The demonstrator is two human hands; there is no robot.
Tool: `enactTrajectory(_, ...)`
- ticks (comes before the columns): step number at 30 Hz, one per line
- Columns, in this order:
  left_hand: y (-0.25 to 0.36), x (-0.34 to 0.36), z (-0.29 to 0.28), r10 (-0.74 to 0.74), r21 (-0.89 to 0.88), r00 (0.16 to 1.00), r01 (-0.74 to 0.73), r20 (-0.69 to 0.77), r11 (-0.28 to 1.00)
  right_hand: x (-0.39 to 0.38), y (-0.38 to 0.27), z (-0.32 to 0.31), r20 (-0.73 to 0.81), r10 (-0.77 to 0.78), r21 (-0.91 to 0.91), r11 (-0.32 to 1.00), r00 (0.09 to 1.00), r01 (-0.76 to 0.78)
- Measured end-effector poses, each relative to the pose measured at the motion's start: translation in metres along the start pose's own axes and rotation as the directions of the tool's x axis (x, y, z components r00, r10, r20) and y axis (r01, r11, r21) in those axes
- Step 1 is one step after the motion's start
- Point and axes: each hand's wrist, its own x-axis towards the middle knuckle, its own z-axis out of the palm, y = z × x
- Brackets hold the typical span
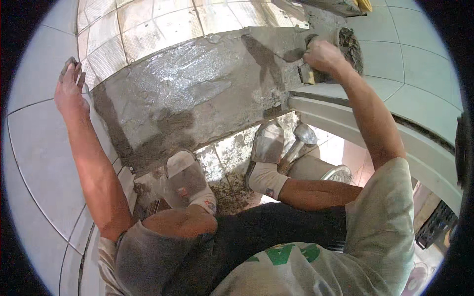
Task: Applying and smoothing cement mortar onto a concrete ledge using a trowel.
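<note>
My left hand (72,93) is raised at the left, its fingers stretched out against the pale tiled wall. Dark grey mortar appears to coat the fingertips. At the upper right, my right hand (324,56) is closed round a trowel; its dark blade (294,55) shows left of my fist, while the handle is hidden. Below the blade lies a strip of grey mortar (182,74), wet and shiny in the middle, rougher and darker at its edges. Just right of that hand stands a container of mortar (350,47), tilted and crusted inside.
Ribbed pale floor tiles (158,24) adjoin the strip's far side. A hammer (299,140) and a grey bucket-like vessel (321,170) lie beside my right foot. My slippers (185,175) are on the dirty lower floor. A white door frame (365,118) runs along the right.
</note>
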Motion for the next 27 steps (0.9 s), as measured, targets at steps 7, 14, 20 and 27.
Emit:
enactTrajectory(7, 0.006, -0.005, 0.009, 0.001, 0.009, 1.0, -0.001, -0.027, 1.0, -0.02, -0.02, 0.037, 0.257, -0.008, 0.013, 1.0, 0.966, 0.004)
enactTrajectory(14, 0.0, -0.002, 0.009, -0.016, 0.038, 1.0, 0.016, -0.005, 0.999, -0.032, -0.013, 0.066, 0.171, 0.072, 0.039, 0.996, 0.983, -0.079)
enactTrajectory(20, 0.003, -0.005, -0.004, 0.015, 0.064, 0.999, -0.018, 0.038, 0.998, -0.027, -0.016, 0.052, 0.254, -0.007, 0.041, 0.999, 0.967, -0.004)
enactTrajectory(27, -0.014, 0.009, -0.011, -0.033, 0.048, 0.998, 0.03, 0.05, 0.998, -0.007, -0.001, 0.033, -0.075, 0.267, 0.245, 0.939, 0.961, -0.241)
